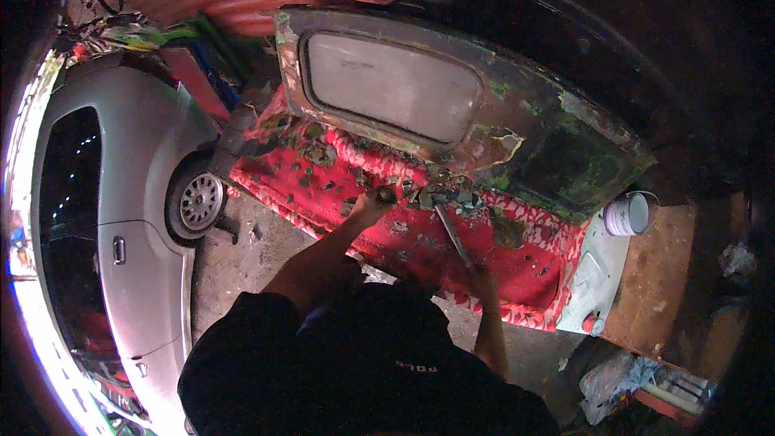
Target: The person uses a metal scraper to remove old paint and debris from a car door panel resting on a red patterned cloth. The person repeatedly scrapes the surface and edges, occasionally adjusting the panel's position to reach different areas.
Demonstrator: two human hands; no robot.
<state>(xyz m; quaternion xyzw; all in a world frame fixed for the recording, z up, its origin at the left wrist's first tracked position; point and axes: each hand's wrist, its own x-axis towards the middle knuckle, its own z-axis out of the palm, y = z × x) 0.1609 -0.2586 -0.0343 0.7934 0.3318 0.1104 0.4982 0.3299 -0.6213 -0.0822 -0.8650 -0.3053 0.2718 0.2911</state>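
Note:
My left hand [368, 209] reaches over a red cloth [393, 245] and is closed around a small brown object [385, 194], too blurred to name. In my right hand [482, 281], lower on the right, is the grey shaft of a long tool, seemingly a hammer [451, 230]. Its far end lies among loose flakes [466, 201] of paint or filler. Beyond both hands, a worn vehicle body panel [387, 133] with a framed window [393, 85] rests on the cloth. Patches of green, brown and bare surface show on it.
A silver car [139, 194] stands on the left, its wheel [201, 200] near the cloth's corner. On the right are an open paint can [626, 215], a small red-and-white container [593, 324] and a brown board [648, 278]. Plastic wrapping [605, 381] lies at lower right.

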